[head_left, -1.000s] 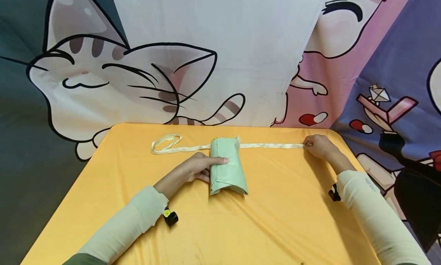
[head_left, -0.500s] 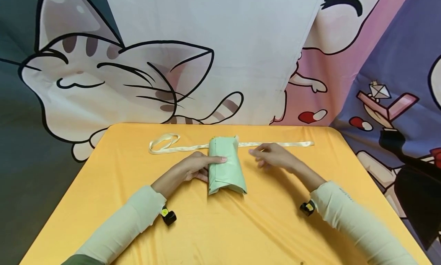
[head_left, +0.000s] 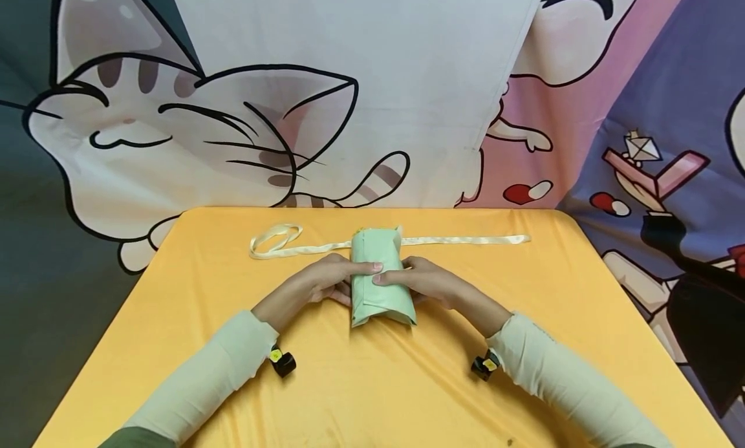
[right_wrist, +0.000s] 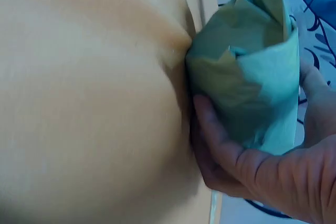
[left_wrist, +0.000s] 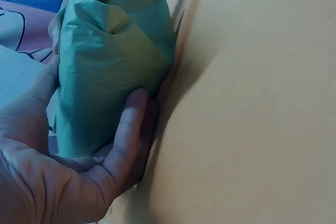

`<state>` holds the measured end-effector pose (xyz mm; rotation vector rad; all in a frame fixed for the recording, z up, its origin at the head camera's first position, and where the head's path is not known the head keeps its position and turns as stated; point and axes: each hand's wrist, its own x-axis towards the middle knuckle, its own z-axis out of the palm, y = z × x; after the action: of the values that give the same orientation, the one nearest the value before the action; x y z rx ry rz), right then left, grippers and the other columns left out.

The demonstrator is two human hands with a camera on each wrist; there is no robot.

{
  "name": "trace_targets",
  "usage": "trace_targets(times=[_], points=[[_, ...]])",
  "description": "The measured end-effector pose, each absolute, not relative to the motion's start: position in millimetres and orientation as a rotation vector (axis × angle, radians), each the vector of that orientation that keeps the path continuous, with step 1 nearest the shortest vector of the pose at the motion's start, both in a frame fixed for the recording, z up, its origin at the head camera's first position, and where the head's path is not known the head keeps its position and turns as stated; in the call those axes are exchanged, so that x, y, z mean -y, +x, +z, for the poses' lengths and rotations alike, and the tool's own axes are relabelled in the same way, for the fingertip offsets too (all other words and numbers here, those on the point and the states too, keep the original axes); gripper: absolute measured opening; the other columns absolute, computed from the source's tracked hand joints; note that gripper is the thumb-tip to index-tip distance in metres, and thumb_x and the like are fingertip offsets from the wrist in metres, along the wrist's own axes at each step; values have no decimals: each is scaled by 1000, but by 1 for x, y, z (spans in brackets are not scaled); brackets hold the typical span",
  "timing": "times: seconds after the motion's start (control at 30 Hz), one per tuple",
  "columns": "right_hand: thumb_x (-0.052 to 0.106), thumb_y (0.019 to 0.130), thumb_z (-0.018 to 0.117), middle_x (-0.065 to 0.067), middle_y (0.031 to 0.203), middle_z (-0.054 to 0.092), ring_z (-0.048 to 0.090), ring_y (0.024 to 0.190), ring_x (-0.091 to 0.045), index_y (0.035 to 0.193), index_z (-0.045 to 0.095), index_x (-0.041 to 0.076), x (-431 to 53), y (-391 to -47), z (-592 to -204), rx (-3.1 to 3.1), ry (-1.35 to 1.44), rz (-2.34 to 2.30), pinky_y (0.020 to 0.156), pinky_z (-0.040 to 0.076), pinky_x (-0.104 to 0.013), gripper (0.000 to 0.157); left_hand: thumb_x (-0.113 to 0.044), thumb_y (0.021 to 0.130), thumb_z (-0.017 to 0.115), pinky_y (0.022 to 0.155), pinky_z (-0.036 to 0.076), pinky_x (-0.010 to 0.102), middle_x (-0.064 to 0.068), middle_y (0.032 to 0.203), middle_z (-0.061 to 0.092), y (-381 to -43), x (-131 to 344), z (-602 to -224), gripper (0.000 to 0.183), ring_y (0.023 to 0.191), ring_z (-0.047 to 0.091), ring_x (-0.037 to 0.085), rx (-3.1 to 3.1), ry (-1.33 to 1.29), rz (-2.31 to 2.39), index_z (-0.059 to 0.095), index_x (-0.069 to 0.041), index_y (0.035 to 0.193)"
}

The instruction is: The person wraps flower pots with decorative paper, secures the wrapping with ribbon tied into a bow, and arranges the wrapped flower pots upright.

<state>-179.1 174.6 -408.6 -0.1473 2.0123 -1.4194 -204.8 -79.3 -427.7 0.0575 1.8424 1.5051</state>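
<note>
A bundle wrapped in pale green paper (head_left: pixel 381 300) stands near the middle of the table, its folded end facing me. My left hand (head_left: pixel 326 280) grips its left side, thumb across the top face and fingers around the side, as the left wrist view of the paper (left_wrist: pixel 115 72) shows. From the right, my right hand (head_left: pixel 433 281) holds the same bundle, thumb on top close to the left thumb, fingers curled low along the side in the right wrist view. A cream ribbon (head_left: pixel 465 240) runs behind or beneath the bundle; that crossing is hidden.
The yellow cloth-covered table (head_left: pixel 372 383) has its far edge just behind the ribbon. At left the ribbon ends in a loose loop (head_left: pixel 273 241). A printed cat curtain (head_left: pixel 233 138) hangs behind the table. A black wrist camera (head_left: pixel 283 362) sits under each sleeve.
My right hand has let go of the ribbon's right end and come left to the bundle, which it now grips. The left hand has kept its hold on the bundle.
</note>
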Motion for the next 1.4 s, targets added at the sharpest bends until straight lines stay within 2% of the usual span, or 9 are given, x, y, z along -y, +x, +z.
trace_targets(times=[0.27, 0.47, 0.57, 0.7, 0.8, 0.87, 1.07, 1.27, 1.4], points=[[44, 100, 79, -14, 121, 78, 77, 103, -21, 140, 58, -6, -169, -176, -404, -2034, -100, -1386, 91, 67, -36, 67, -63, 114, 58, 74, 71, 41, 26, 114, 76, -225, 115, -403, 75, 80, 78, 29, -2261, 172, 1314, 70, 9, 130], [44, 97, 80, -14, 122, 78, 76, 102, -21, 139, 59, -5, -164, -175, -404, -2043, -90, -1346, 89, 66, -35, 67, -20, 109, 66, 88, 65, 64, 35, 128, 63, -255, 177, -410, 39, 116, 66, 53, -3118, 91, 599, 67, 13, 131], [44, 97, 81, -14, 125, 77, 76, 105, -22, 141, 58, -5, -161, -173, -405, -2039, -78, -1340, 90, 66, -35, 70, -4, 100, 62, 82, 64, 66, 36, 120, 61, -261, 199, -419, 25, 114, 64, 57, -3136, 24, 420, 67, 13, 118], [44, 96, 82, -15, 126, 76, 76, 106, -22, 142, 57, -5, -158, -174, -406, -2037, -75, -1342, 91, 66, -36, 71, 1, 99, 55, 63, 53, 47, 17, 82, 57, -263, 214, -426, 20, 78, 60, 35, -3062, -4, 446, 58, -4, 80], [44, 96, 82, -15, 127, 75, 76, 107, -22, 143, 56, -6, -157, -174, -406, -2041, -71, -1339, 91, 66, -36, 74, -2, 103, 53, 57, 36, 35, 3, 67, 43, -263, 219, -425, 34, 64, 41, 19, -3038, -7, 604, 48, -13, 70], [44, 96, 82, -15, 128, 75, 75, 109, -23, 144, 55, -6, -156, -175, -407, -2041, -70, -1334, 93, 66, -37, 75, -8, 106, 57, 55, 35, 31, 3, 67, 52, -261, 221, -421, 32, 62, 41, 14, -3036, -16, 786, 61, -9, 75], [45, 96, 82, -16, 131, 73, 74, 112, -24, 145, 55, -5, -155, -175, -404, -2041, -54, -1329, 96, 65, -39, 75, -10, 109, 72, 61, 61, 24, 5, 90, 81, -259, 233, -393, 28, 68, 68, 8, -2776, -141, 1685, 76, 10, 127], [45, 97, 81, -16, 131, 73, 74, 112, -24, 146, 55, -5, -154, -177, -401, -2045, -79, -1319, 96, 65, -39, 75, 4, 103, 74, 52, 57, 18, -2, 78, 78, -254, 269, -367, 1, 55, 70, 7, -2175, -490, 2745, 75, 3, 103], [44, 98, 80, -16, 129, 74, 75, 110, -24, 145, 55, -5, -153, -178, -399, -2028, -112, -1329, 96, 66, -39, 72, -1, 104, 73, 55, 60, 20, 0, 84, 74, -243, 301, -368, 10, 55, 72, 8, -2118, -858, 2822, 66, -7, 106]])
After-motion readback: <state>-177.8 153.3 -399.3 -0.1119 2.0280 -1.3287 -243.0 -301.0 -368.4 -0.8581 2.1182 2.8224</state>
